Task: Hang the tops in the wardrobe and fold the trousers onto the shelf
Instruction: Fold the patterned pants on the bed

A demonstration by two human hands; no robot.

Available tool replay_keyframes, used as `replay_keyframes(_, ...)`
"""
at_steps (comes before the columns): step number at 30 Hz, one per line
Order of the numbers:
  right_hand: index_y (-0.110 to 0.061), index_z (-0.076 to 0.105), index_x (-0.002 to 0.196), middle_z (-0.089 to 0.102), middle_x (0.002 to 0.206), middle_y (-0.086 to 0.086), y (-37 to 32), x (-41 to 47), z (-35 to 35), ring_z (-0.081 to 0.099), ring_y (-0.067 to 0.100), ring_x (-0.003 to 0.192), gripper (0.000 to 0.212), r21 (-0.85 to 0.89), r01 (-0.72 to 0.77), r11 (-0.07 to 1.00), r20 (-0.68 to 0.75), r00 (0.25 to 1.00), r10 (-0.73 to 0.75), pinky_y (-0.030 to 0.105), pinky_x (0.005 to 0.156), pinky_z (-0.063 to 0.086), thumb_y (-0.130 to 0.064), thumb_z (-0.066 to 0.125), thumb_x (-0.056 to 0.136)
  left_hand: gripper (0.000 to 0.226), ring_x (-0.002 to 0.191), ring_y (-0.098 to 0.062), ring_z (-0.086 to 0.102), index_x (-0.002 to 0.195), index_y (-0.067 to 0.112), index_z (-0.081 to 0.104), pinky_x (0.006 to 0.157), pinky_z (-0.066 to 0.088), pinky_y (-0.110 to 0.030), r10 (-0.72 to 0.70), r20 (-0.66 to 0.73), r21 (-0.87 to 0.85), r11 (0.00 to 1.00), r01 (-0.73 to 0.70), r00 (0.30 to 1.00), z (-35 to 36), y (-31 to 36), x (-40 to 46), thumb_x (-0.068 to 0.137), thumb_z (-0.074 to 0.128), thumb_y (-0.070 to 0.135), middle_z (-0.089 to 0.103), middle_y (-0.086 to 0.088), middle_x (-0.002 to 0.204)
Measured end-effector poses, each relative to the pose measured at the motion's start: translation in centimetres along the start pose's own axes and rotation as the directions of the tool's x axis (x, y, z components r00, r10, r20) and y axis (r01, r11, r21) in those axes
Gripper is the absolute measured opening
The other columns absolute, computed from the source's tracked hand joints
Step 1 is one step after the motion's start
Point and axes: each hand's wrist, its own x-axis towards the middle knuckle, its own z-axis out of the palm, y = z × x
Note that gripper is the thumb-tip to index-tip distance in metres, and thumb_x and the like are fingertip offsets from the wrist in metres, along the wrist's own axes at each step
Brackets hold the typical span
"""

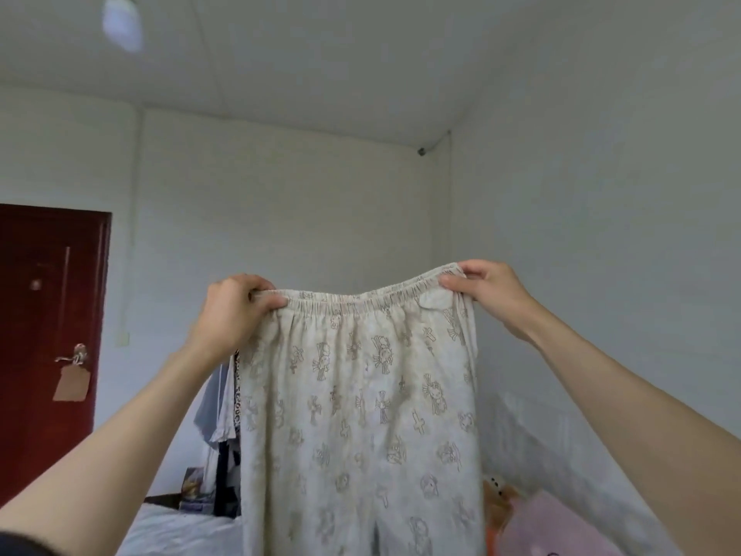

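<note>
Soft cotton trousers (361, 415) hang limp; my left hand (230, 311) at nine o'clock and right hand (487, 292) at three pinch the waistband.

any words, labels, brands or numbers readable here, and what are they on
None can be read.
Patterned trousers, held up by the waistband in both hands: printed crosses and cartoon figures only, no lettering.
Brown tag hanging from the door handle: looks blank.
Box behind the bed: print too blurred to read.
</note>
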Motion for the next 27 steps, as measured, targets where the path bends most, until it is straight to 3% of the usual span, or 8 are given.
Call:
replay_keyframes(5,0.009,0.065,0.089,0.057,0.076,0.018,-1.5,1.6,-0.8,0.051,0.017,0.075,0.027,-0.270,-0.006,0.963,0.012,1.000,0.009,0.030,0.070,0.043,-0.017,0.069,0.084,0.015,0.089,-0.021,0.058,0.075,0.015,0.066,0.073,0.038,-0.025,-0.064,0.021,-0.081,0.995,0.066,0.998,-0.5,1.1,2.0,0.078,0.075,0.028,0.065,-0.002,0.076)
replay_keyframes(9,-0.005,0.067,0.087,0.062,0.076,0.003,-3.0,2.9,-1.5,0.054,0.015,0.070,0.011,-0.229,0.084,0.970,-0.212,0.968,-0.134,0.023,0.067,0.044,-0.016,0.068,0.085,0.017,0.074,-0.016,0.053,0.075,0.019,0.064,0.063,0.032,-0.019,-0.037,-0.087,-0.166,0.986,0.022,0.995,-0.7,2.6,2.9,0.078,0.074,0.032,0.060,0.004,0.066)
replay_keyframes(14,-0.007,0.067,0.080,0.063,0.080,0.005,0.1,0.9,-0.9,0.054,0.015,0.076,0.007,-0.333,-0.042,0.942,-0.081,0.997,0.015,0.025,0.072,0.041,-0.014,0.070,0.083,0.016,0.089,-0.021,0.057,0.097,0.007,0.070,0.072,0.036,-0.021,-0.034,0.273,-0.063,0.997,0.053,0.962,0.9,0.2,0.4,0.083,0.069,0.015,0.066,-0.005,0.091)
replay_keyframes(16,-0.006,0.068,0.082,0.062,0.079,0.006,1.8,-0.4,-0.2,0.054,0.015,0.075,0.007,-0.309,-0.091,0.947,-0.039,0.996,0.083,0.025,0.072,0.042,-0.012,0.071,0.082,0.019,0.094,-0.021,0.058,0.101,0.005,0.070,0.077,0.040,-0.024,-0.082,0.350,-0.032,0.995,0.099,0.933,1.6,-1.1,-1.1,0.084,0.068,0.014,0.066,-0.005,0.097)
replay_keyframes(18,-0.006,0.069,0.082,0.062,0.078,0.005,3.4,-1.9,0.6,0.054,0.014,0.075,0.005,-0.260,-0.130,0.957,-0.020,0.991,0.129,0.024,0.071,0.042,-0.011,0.072,0.080,0.017,0.085,-0.018,0.058,0.096,0.006,0.072,0.072,0.042,-0.025,-0.152,0.392,-0.009,0.986,0.169,0.907,2.3,-2.2,-2.7,0.083,0.070,0.018,0.067,-0.004,0.092)
replay_keyframes(20,-0.006,0.070,0.083,0.064,0.080,0.006,5.7,-3.8,1.6,0.056,0.015,0.077,0.007,-0.206,-0.187,0.960,-0.026,0.982,0.186,0.026,0.075,0.045,-0.010,0.074,0.078,0.017,0.068,-0.016,0.056,0.083,0.006,0.073,0.061,0.041,-0.023,-0.258,0.471,-0.015,0.954,0.300,0.843,3.2,-3.4,-5.0,0.080,0.073,0.022,0.067,-0.005,0.075)
replay_keyframes(23,0.001,0.069,0.088,0.063,0.082,0.008,10.1,-7.9,4.0,0.054,0.016,0.080,0.016,-0.219,-0.329,0.919,-0.011,0.942,0.334,0.028,0.073,0.043,-0.011,0.074,0.078,0.029,0.053,-0.017,0.044,0.066,-0.001,0.063,0.057,0.040,-0.020,-0.401,0.640,0.018,0.861,0.509,0.655,4.6,-5.7,-10.3,0.079,0.075,0.022,0.052,-0.009,0.057)
replay_keyframes(27,0.015,0.062,0.091,0.059,0.079,0.023,15.2,-14.7,7.9,0.054,0.023,0.074,0.029,-0.291,-0.493,0.820,0.118,0.832,0.542,0.029,0.068,0.040,-0.009,0.072,0.079,0.024,0.063,-0.018,0.042,0.075,0.008,0.055,0.066,0.040,-0.025,-0.519,0.726,0.157,0.763,0.627,0.451,6.2,-8.5,-17.5,0.079,0.075,0.019,0.047,-0.010,0.068)
